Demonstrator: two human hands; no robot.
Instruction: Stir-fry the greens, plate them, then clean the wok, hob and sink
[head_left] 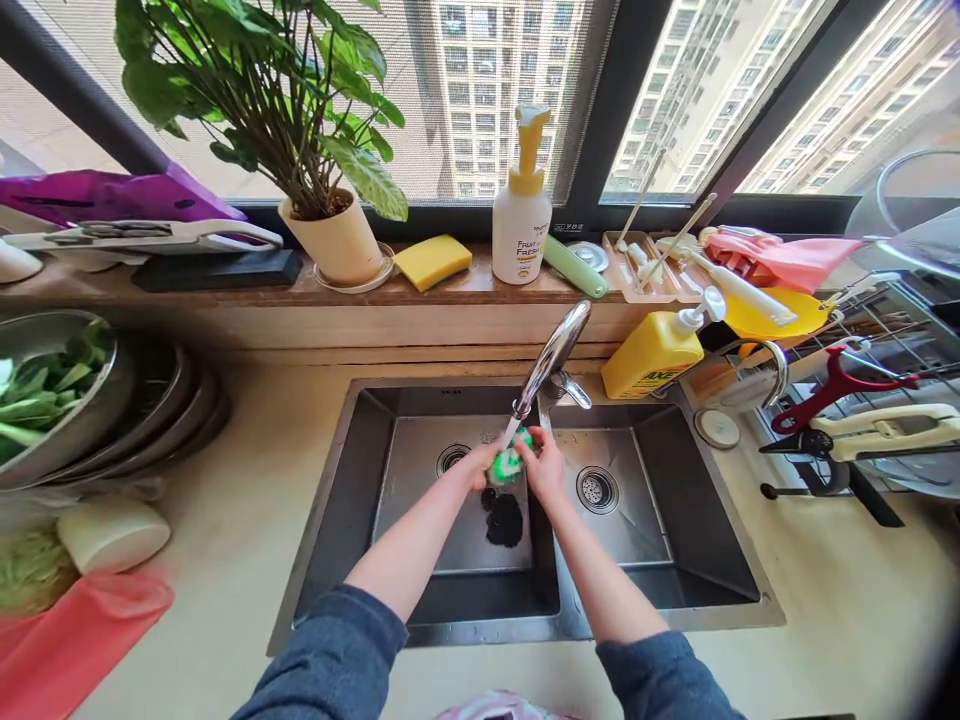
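Observation:
Under the running faucet (551,362), a small bright green and white object (508,461) is between my hands, with water falling onto it. Its kind is blurred and partly covered by fingers. My left hand (481,467) grips it from the left side. On the right, my right hand (545,467) has thumb and fingers closed on its other edge. Both hands are over the left basin of the steel double sink (457,580). A dark patch (504,520) shows on the basin floor beneath them; I cannot tell what it is.
On the sill stand a potted plant (341,240), a yellow sponge (433,262) and a white pump bottle (521,225). A yellow detergent bottle (651,355) sits behind the right basin. Stacked pans (191,400) are at the left, a wire dish rack (911,320) at the right.

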